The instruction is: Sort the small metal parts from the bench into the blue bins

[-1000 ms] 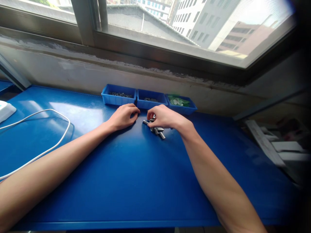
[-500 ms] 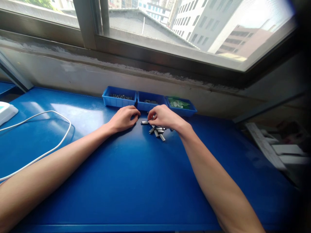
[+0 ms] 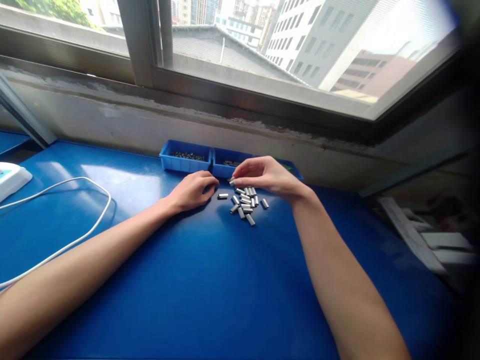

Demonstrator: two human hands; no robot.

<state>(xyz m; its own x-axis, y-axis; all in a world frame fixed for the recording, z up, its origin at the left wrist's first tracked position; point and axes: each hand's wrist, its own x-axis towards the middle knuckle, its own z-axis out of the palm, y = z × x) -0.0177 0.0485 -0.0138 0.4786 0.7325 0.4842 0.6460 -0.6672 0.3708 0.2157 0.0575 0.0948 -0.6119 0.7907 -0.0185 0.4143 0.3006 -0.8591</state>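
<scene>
My right hand [image 3: 268, 176] hovers over the far side of a loose pile of short silver metal bars [image 3: 246, 202], palm down. Its thumb and forefinger pinch one metal bar [image 3: 232, 182] near the middle blue bin. To the left, my left hand [image 3: 195, 190] rests on the table with fingers loosely curled, a gap between thumb and forefinger; nothing shows in it. A single metal bar [image 3: 223, 196] lies apart between the two hands, and another bar [image 3: 265, 203] lies off the pile's right side.
Along the wall stand a left blue bin [image 3: 183, 164] of small metal parts, a middle blue bin [image 3: 221, 170] with bars, and a right bin [image 3: 299, 172] mostly hidden by my hand. A white cable [image 3: 101, 215] loops across the left of the blue table [image 3: 195, 300], near a white device [image 3: 13, 180].
My right hand has shifted right from beside the single bar, which now lies free, and has opened wider around a bar at its fingertips. More of the pile shows. My left hand stays put.
</scene>
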